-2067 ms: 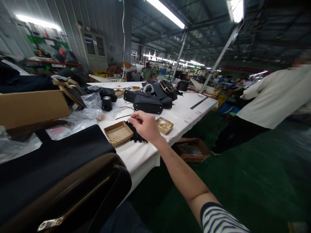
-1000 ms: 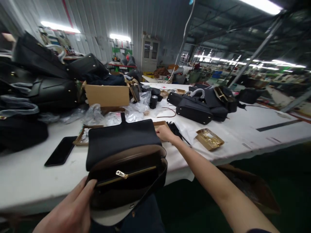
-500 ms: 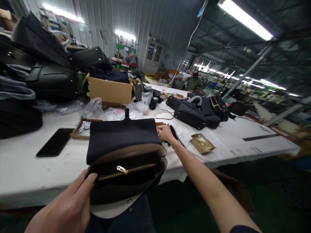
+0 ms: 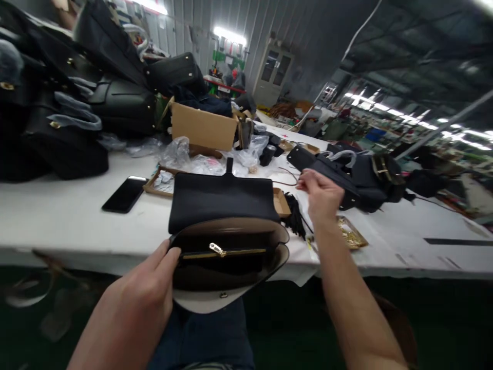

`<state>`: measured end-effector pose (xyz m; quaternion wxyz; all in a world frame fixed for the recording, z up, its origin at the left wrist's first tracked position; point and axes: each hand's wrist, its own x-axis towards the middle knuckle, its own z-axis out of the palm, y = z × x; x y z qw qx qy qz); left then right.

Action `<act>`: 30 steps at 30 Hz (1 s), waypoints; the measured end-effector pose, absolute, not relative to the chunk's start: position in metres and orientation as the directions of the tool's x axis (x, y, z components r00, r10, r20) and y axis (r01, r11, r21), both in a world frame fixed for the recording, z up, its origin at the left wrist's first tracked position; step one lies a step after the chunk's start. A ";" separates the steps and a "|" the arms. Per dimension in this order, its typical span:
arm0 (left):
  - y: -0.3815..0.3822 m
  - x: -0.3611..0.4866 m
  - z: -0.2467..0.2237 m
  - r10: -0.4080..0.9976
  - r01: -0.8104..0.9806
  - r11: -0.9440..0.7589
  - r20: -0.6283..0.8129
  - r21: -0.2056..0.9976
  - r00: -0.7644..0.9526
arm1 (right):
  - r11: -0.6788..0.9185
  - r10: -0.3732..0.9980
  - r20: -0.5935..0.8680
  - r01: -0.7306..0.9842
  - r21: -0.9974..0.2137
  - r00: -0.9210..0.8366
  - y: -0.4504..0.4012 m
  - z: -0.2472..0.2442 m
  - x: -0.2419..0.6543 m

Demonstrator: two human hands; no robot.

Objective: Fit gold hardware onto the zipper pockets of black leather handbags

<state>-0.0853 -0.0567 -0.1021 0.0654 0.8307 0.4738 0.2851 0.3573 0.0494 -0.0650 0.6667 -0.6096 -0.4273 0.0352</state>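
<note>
An open black handbag (image 4: 221, 200) with a pale lining rests at the table's front edge, its flap laid back and its inner zipper facing up. My left hand (image 4: 142, 288) grips the bag's left side between thumb and fingers. Raised above the table, right of the bag, my right hand (image 4: 321, 195) has its fingers pinched together; whatever may be between the fingertips is too small to name. Beneath it lie a black tassel (image 4: 295, 216) and a small cardboard box (image 4: 281, 203). A tray of gold hardware (image 4: 351, 234) is right of my right wrist.
A phone (image 4: 124, 194) and a box of small wrapped parts (image 4: 162, 181) lie on the white table (image 4: 77, 221), left of the bag. Black bags (image 4: 123, 105) are piled at the back left, beside a cardboard carton (image 4: 204, 126). More dark bags (image 4: 346, 174) lie right.
My right hand has lifted away from the small box beside the bag and moved up and right, fingers still pinched. My left hand keeps its hold. The camera view has shifted.
</note>
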 end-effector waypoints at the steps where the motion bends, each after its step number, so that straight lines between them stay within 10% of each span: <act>1: -0.059 -0.084 -0.099 0.832 0.778 -0.530 0.387 0.337 0.398 | 0.350 0.515 0.604 0.494 -0.796 0.609 0.038 -0.049 0.342; 6: -0.062 -0.078 -0.091 0.836 0.804 -0.517 0.375 0.293 0.401 | 0.555 0.506 0.821 0.628 -0.545 0.266 -0.025 0.015 0.248; 9: -0.062 -0.077 -0.089 0.834 0.803 -0.518 0.381 0.296 0.398 | 0.557 0.796 0.586 0.566 -0.607 -0.154 -0.034 0.018 0.204; 13: -0.063 -0.079 -0.090 0.840 0.788 -0.515 0.379 0.337 0.387 | 0.475 0.847 0.190 0.548 -0.688 -0.496 -0.010 -0.014 0.177; 22: -0.066 -0.088 -0.088 0.883 0.763 -0.468 0.268 0.446 0.385 | -0.011 0.877 -0.182 0.360 -0.933 -0.444 -0.014 -0.057 0.148; 30: -0.048 -0.099 -0.093 0.798 0.675 -0.602 0.344 0.426 0.495 | -0.138 0.866 -0.214 0.195 -0.971 -0.452 -0.007 -0.061 0.145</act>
